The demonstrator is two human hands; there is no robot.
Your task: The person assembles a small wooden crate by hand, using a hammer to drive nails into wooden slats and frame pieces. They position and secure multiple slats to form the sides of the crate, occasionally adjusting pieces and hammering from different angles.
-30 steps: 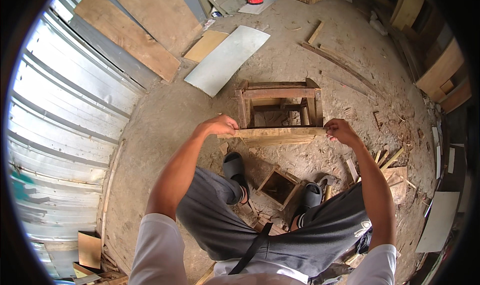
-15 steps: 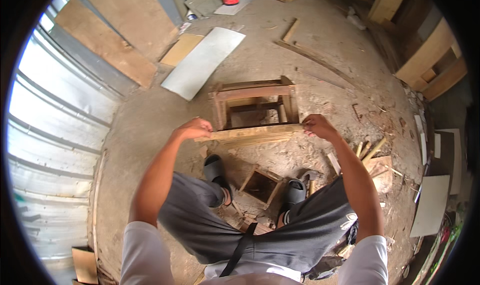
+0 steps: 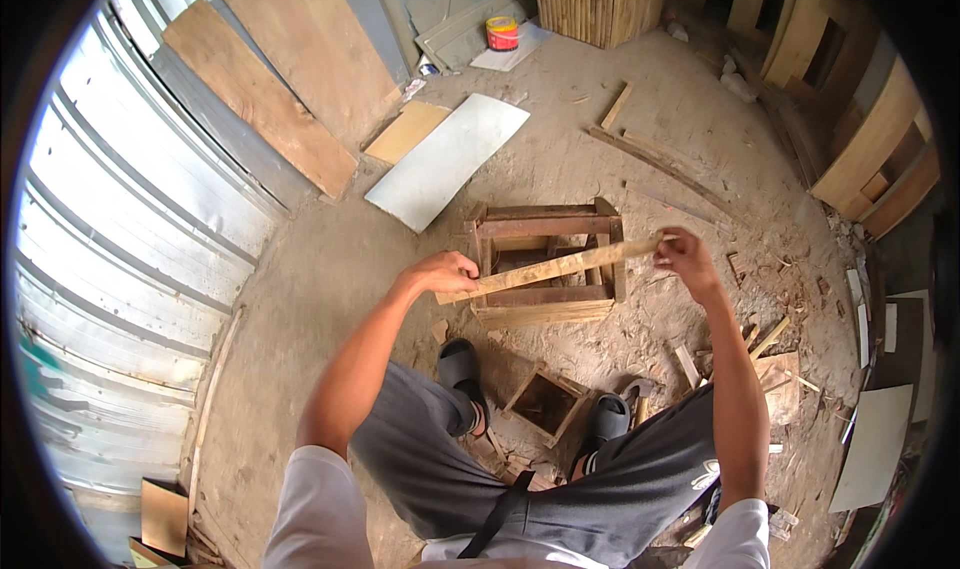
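small box point(image 3: 545, 401): open wooden frame on the dirt between the two sandals, at 6 o'clock from the slat.
left hand point(image 3: 447, 272): fingers closed over the slat's near-left end.
right hand point(image 3: 683, 252): pinching the far-right end, at 3 o'clock.
slat point(image 3: 553, 267): thin wooden strip held in the air across the crate, right end higher.
handling: looks light, stiff, rough-edged, likely splintery; best held at both ends.
crate point(image 3: 547, 261): unfinished wooden frame under the slat.
white board point(image 3: 447, 159): flat on the ground at 11 o'clock.
tin point(image 3: 501, 33): red and yellow, far at 12 o'clock.
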